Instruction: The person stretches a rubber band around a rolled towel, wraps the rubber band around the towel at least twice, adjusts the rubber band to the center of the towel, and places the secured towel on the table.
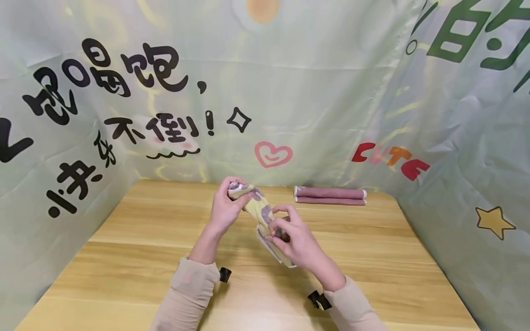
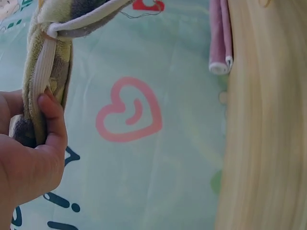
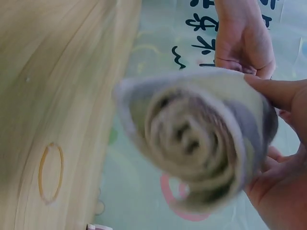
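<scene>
A rolled towel [image 1: 258, 209], pale yellow with grey-purple patches and white edging, is held slantwise above the table. My left hand [image 1: 225, 207] grips its upper end, thumb across the cloth. At the lower part, the curled fingers and thumb of my right hand [image 1: 291, 234] pinch the fabric, and a loose flap hangs beneath. The left wrist view shows the towel [image 2: 57, 62] upright, with the left hand [image 2: 36, 148] around its lower end. Seen end-on in the right wrist view, the towel [image 3: 192, 139] has a spiral of layers, slightly blurred, with the right hand [image 3: 283, 167] at its side.
Two purple rolls with white ends, the purple rolled towels [image 1: 330, 195], lie at the table's back right. A thin orange band [image 3: 50, 172] lies on the wooden table [image 1: 165, 216]. Printed fabric curtains [image 1: 314, 101] surround the table's back and sides.
</scene>
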